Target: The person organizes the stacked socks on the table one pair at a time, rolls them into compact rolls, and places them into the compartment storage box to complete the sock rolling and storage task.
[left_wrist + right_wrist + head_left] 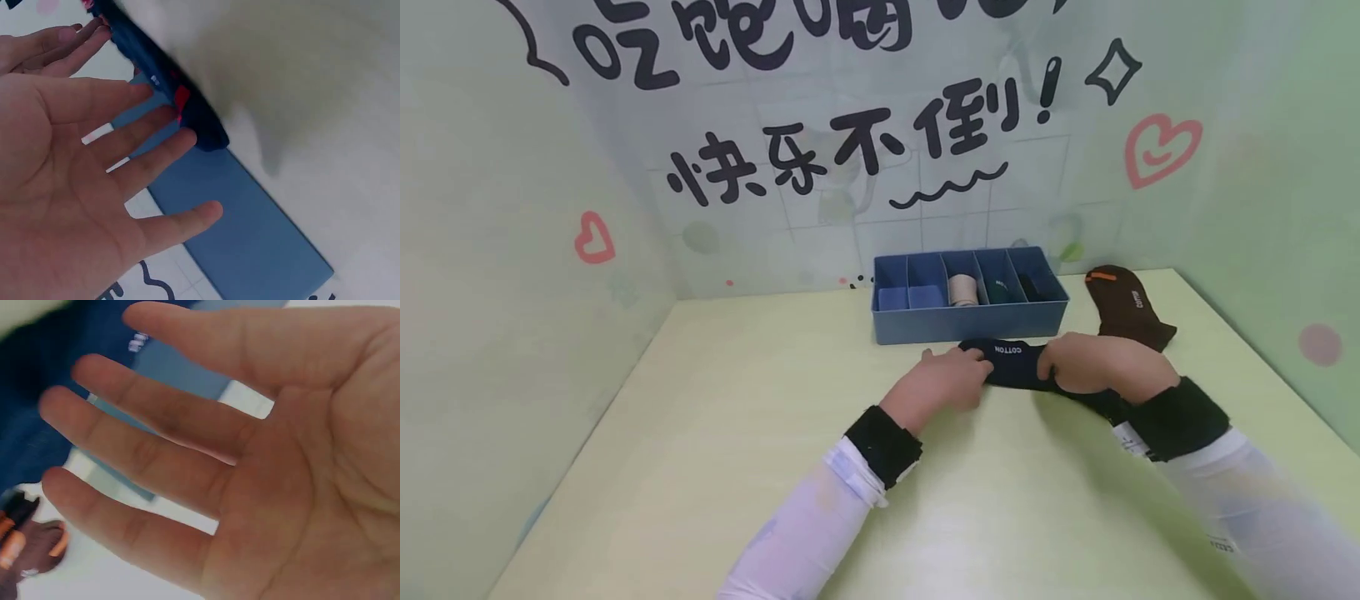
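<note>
Touching the navy sock (1017, 367) (blue box (970, 326) behind), left fingers (156, 161) and right fingers (134, 450) are outspread.

Pale sleeves (811, 521), black wristbands (883, 445)

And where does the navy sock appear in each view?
Head: navy sock right of centre, in front of blue box.
Left wrist: navy sock slanting from top left towards the centre.
Right wrist: navy sock, blurred, at upper left.
Shared landmark: blue box, partly seen in both wrist views.
</note>
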{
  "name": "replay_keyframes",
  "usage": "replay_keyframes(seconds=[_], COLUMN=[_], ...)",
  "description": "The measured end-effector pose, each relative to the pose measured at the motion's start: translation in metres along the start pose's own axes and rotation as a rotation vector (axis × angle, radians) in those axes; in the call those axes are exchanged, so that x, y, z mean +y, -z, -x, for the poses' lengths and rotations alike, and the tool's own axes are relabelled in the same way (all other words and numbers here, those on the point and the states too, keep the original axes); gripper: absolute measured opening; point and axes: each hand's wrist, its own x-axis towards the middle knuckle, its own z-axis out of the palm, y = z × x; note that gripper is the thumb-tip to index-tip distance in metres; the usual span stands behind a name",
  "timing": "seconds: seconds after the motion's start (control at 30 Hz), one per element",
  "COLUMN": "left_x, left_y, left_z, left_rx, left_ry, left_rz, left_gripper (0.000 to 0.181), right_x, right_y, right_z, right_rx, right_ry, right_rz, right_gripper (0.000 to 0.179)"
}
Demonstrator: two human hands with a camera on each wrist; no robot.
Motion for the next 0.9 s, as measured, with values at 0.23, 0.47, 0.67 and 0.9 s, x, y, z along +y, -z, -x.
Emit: replay_keyframes(seconds=[0.23,0.47,0.67,0.9], left_x=[-0.002,-0.015,-0.021,-0.028], left_y=[-0.002,0.0,-0.006,-0.004], left_z=[0.01,0.044,0.067,0.07], left_rx=[-0.052,-0.05,-0.082,-0.046], left_ry=[0.069,0.209,0.276,0.316], left_rz=[0.067,0.062,0.008,-0.032], left_gripper=[0.045,0.024,0.026,0.027], right_x=[-0.009,-0.074,-0.115,-0.126], right_y=[-0.027,-0.035,-0.05,-0.058], right_z=[0.002,0.01,0.021,0.029], right_rx=[0.021,-0.151,-0.161,0.012], right_ry=[0.151,0.322,0.4,0.376], right_rz=[-0.078,-0.143,-0.108,0.045], right_gripper=[0.026,0.037,0.043,0.032])
